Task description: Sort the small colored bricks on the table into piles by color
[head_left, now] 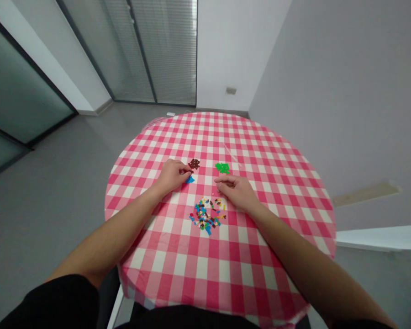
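My left hand (173,175) is closed in a pinch between a heap of dark brown toy bricks (193,163) and a small heap of blue toy bricks (190,179). A small dark brown piece shows at its fingertips. My right hand (239,191) hovers over or rests on the cloth just below a heap of green toy bricks (222,167). Its thumb and fingers are drawn together, and what they hold, if anything, is too small to make out. Nearer to me lies a loose mixed pile of small bricks (207,214) in blue, brown, white, yellow, red and green.
A red-and-white checked tablecloth (178,269) covers the round table. A thin clear strip (233,155) lies on it behind the green heap. Beyond the table are glass partitions (171,55) and a grey wall (356,91) on the right.
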`<state>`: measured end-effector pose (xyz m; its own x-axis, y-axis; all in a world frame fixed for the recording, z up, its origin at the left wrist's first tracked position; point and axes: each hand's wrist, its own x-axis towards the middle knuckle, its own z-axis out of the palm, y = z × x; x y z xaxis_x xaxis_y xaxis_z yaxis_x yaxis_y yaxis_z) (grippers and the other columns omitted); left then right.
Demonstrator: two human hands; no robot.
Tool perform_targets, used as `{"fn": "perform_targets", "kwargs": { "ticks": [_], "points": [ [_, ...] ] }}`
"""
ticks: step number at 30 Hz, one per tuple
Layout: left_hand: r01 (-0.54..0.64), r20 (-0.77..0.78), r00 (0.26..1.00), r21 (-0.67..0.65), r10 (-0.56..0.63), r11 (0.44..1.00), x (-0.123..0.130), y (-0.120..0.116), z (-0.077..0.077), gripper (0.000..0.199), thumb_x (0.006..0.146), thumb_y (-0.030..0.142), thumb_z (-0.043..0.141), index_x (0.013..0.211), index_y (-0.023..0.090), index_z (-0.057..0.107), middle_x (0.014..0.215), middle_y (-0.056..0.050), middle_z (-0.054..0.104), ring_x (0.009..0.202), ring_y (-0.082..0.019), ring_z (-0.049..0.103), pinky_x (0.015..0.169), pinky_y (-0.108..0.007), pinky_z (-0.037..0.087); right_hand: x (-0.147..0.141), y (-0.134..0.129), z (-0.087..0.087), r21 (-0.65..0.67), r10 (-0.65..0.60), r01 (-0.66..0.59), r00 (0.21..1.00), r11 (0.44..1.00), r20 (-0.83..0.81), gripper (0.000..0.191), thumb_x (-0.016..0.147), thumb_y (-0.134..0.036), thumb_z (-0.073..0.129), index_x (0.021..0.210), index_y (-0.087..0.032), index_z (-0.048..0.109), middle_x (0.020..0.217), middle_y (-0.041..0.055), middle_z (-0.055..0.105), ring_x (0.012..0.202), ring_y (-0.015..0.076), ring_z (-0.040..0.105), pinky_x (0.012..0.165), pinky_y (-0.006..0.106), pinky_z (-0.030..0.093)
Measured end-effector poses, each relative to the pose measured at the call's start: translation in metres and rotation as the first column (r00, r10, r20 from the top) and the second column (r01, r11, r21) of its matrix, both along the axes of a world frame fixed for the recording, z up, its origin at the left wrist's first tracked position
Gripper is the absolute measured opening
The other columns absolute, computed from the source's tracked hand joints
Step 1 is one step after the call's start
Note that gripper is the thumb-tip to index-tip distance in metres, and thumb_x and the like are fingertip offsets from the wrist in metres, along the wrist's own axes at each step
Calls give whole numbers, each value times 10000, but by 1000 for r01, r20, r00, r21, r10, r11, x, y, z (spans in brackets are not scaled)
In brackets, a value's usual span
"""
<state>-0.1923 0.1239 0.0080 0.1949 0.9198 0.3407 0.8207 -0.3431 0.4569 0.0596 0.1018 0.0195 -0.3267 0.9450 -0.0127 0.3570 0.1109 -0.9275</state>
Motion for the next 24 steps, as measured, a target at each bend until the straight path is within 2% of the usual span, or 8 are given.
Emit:
{"fn": "perform_targets", "kwargs": {
  "ticks": [2,7,14,18,24],
  "points": [
    [-8,5,1000,-13,8,1000,0,0,-1,195,802,298,616,878,256,790,768,-45,731,699,-200,633,742,-373,465,1,-1,0,101,67,-76,994,992,89,233,773,-281,620,925,-160,749,714,50,725,599,157,639,532,255,478],
    [-21,39,999,-33,22,999,-2,1,-3,207,787,315,619,863,235,794,774,-68,731,703,-215,641,737,-381,478,1,-3,-1,162,182,-209,969,964,170,235,810,-268,593,946,-165,755,769,61,748,657,177,673,578,264,493],
    [41,177,984,-55,-30,998,-8,3,-8,273,756,164,539,845,216,792,805,-64,732,776,-216,659,804,-381,513,2,-2,-4,187,195,-235,958,954,212,237,820,-249,585,951,-151,755,790,70,754,656,175,677,604,265,499],
    [41,122,992,-40,-36,998,-9,4,-9,246,765,187,557,810,228,796,803,-59,726,791,-220,657,855,-412,506,3,-2,-5,182,203,-240,959,954,199,235,821,-252,587,957,-157,752,788,65,753,653,176,679,597,265,496],
    [52,62,997,-14,-51,999,-9,4,-11,260,802,194,558,899,225,797,818,-68,724,777,-214,646,838,-406,495,2,-3,-3,170,221,-254,956,952,194,241,827,-257,581,956,-147,752,766,66,746,654,181,679,590,266,488]
  ]
}}
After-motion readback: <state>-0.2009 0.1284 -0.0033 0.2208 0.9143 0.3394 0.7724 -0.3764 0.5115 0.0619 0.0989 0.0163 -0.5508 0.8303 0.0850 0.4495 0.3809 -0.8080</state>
